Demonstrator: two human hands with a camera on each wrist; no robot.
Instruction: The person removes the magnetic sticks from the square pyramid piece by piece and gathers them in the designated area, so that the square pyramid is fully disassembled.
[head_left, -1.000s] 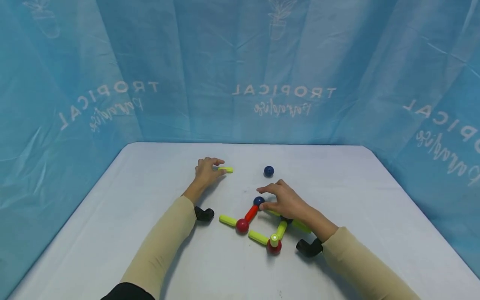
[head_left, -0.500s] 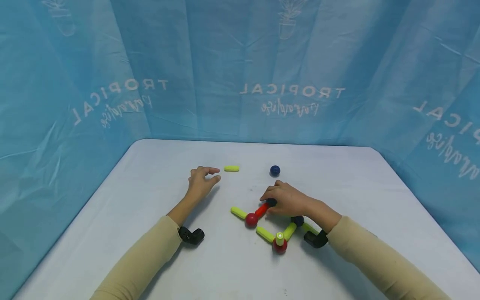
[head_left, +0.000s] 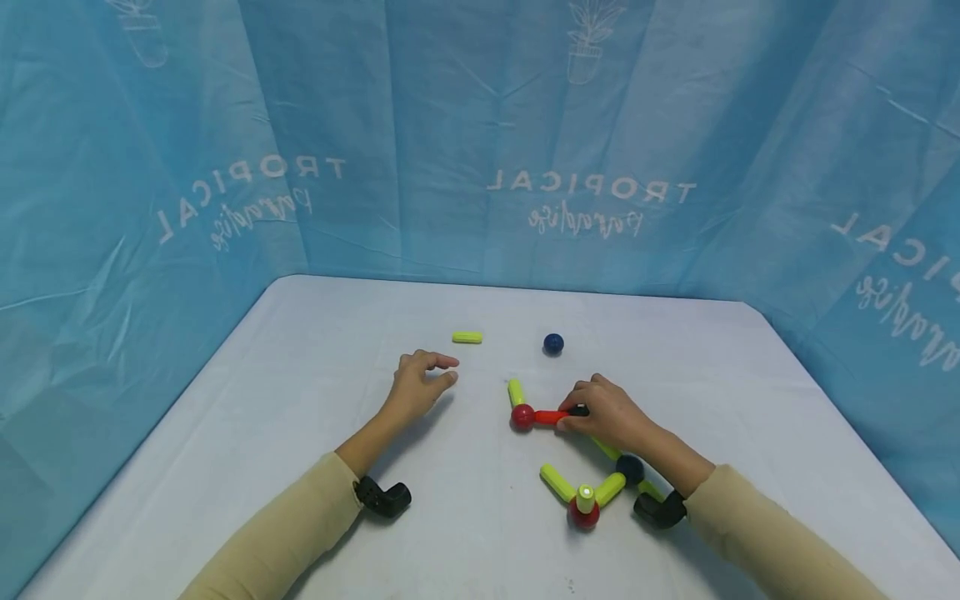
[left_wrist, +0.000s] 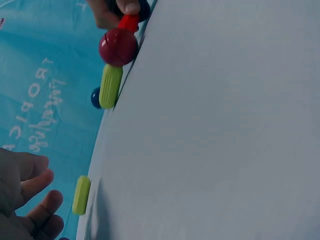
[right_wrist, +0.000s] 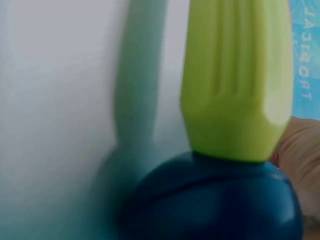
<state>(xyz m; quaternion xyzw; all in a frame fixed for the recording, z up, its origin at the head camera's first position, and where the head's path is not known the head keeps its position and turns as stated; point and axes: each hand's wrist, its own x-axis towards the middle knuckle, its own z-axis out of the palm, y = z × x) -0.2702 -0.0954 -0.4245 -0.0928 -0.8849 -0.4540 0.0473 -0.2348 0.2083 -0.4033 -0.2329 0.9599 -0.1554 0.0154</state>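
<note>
My right hand (head_left: pixel 611 417) pinches a dark blue ball (head_left: pixel 579 410) where it joins a red rod (head_left: pixel 551 417). At the rod's other end is a red ball (head_left: pixel 522 417) with a yellow-green rod (head_left: pixel 516 392) pointing away. From the pinched ball another yellow-green rod (head_left: pixel 606 447) runs back to a second dark blue ball (head_left: pixel 629 469), which looms large in the right wrist view. Nearer me, a second red ball (head_left: pixel 583 513) bears several yellow-green rods, one upright. My left hand (head_left: pixel 414 392) hovers empty, thumb and fingers apart, short of a loose yellow-green rod (head_left: pixel 467 337).
A loose dark blue ball (head_left: pixel 553 344) lies toward the back of the white table (head_left: pixel 450 542). Behind and beside the table hangs a blue printed curtain (head_left: pixel 420 142). Black wrist cameras (head_left: pixel 384 497) stick out beneath both wrists.
My left hand has drawn back from the loose yellow-green rod. My right hand has taken hold of the blue ball and swung the red rod, red ball and end rod round, away from me.
</note>
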